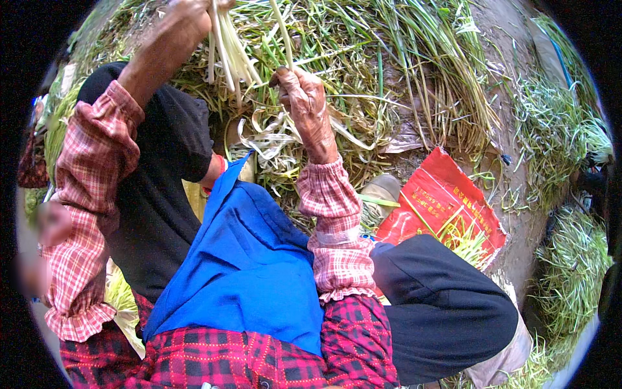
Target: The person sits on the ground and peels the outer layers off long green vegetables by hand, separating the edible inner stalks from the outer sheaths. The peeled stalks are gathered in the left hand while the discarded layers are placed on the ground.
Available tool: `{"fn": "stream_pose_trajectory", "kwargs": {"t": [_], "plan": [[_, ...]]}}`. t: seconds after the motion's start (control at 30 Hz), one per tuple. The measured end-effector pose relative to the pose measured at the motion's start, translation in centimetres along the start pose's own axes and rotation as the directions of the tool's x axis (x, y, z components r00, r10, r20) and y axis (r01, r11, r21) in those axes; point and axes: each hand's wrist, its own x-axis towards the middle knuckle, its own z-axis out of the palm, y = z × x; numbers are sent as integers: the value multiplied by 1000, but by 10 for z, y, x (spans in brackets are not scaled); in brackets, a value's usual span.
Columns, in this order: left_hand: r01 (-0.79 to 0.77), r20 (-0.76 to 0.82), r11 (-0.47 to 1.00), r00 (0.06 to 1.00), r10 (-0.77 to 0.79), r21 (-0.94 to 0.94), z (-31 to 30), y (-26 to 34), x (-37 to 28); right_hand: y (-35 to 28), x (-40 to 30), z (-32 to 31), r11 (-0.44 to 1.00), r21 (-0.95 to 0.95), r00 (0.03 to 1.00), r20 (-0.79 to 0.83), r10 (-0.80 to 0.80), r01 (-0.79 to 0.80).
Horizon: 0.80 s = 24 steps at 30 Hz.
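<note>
My left hand [194, 12] is at the top edge, partly cut off by the frame. It is closed around a bundle of pale plant stalks [227, 48], whose white ends hang down and fan out. To the right and a little lower, my right hand [305, 95] pinches the end of a single pale stalk [284, 34] between thumb and fingers. That stalk runs upward out of view. Beneath both hands lies a heap of green and yellowed leaves [330, 34]. Stripped whitish peelings [272, 131] curl on the heap just below my right hand.
Long green stalks [432, 63] lie in a row at the upper right. A red printed sack [437, 194] with loose trimmings is beside my right knee [452, 301]. Blue cloth [243, 253] covers my lap. More greens [573, 277] are piled at the far right. Blurred patches show at far left.
</note>
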Motion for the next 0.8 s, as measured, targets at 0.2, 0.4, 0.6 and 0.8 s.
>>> {"fn": "stream_pose_trajectory", "kwargs": {"t": [0.2,0.4,0.6,0.8], "plan": [[15,116,999,993,-10,-35,38,0,-9,-28,7,4,996,-89,997,82,16,-8],[53,117,998,992,-48,-40,36,-5,-12,29,16,-85,911,-404,949,-246,-196,83],[69,128,997,990,-64,-40,38,-8,-11,109,7,-213,271,-873,834,-475,-281,-406],[65,129,997,990,-60,-36,39,-12,-9,107,32,-212,372,-795,849,-528,-37,-478]]}}
